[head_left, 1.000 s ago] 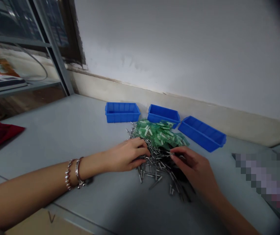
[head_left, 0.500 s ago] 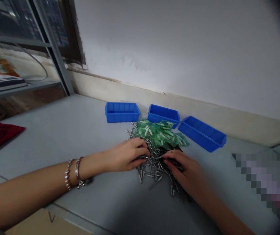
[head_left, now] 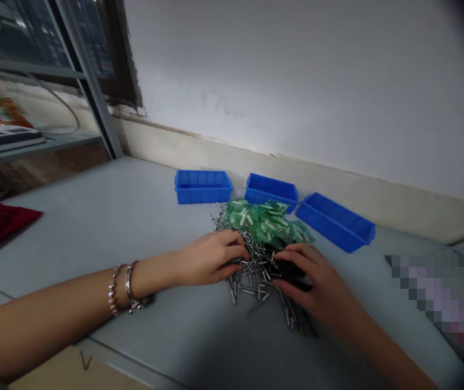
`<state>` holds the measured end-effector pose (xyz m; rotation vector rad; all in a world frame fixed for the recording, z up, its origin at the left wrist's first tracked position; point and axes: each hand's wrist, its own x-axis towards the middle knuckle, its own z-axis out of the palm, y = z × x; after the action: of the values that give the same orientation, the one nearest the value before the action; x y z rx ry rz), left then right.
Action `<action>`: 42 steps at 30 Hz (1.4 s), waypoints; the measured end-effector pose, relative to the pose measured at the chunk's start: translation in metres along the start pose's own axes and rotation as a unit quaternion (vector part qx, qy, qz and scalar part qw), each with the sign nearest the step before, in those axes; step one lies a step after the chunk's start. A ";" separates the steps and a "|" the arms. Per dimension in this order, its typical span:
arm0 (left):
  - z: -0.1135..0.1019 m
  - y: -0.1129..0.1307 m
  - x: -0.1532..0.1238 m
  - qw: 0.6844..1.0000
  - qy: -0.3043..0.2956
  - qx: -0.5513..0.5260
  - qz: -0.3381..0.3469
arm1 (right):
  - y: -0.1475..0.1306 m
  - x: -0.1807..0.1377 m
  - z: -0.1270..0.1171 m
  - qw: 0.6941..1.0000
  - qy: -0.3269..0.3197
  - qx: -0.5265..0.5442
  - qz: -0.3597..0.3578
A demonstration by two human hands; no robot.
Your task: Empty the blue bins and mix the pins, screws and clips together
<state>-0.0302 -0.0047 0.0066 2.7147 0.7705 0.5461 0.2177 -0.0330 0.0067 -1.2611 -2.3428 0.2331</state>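
Observation:
A loose pile of silver pop rivets (head_left: 256, 265) lies in front of me. My left hand (head_left: 215, 257) rests against its left side, fingers curved and the thumb apart from the forefinger; nothing shows held in it. At the right side of the pile is my right hand (head_left: 311, 276), with thumb and fingers spread around a gap over rivets and some dark, thin strips (head_left: 296, 311). Its fingertips are at the rivets, and I see nothing gripped. Just behind both hands, a green translucent bag (head_left: 266, 222) with white plastic pieces lies on the pile.
Three blue bins (head_left: 203, 195) stand in a row behind the pile, near the wall. A red packet (head_left: 2, 225) lies at the table's left. A metal shelf (head_left: 65, 142) rises at the back left. Something pixelated is at the right edge.
My right hand has shifted slightly right, and its thumb and fingers have spread wider. A few rivets beneath it have moved. My left hand has stayed in place.

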 end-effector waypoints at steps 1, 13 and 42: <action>0.000 0.000 0.000 1.000 -0.001 0.000 0.000 | 0.001 -0.002 0.000 1.000 -0.024 -0.007 0.009; 0.000 0.000 0.000 1.000 0.016 -0.009 0.003 | 0.007 -0.003 -0.012 0.990 -0.135 0.030 0.021; -0.001 0.000 0.000 1.000 -0.004 0.003 -0.002 | 0.001 0.003 -0.002 0.992 -0.060 0.102 0.033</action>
<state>-0.0304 -0.0050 0.0072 2.7181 0.7769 0.5315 0.2181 -0.0302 0.0085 -1.2559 -2.3080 0.5703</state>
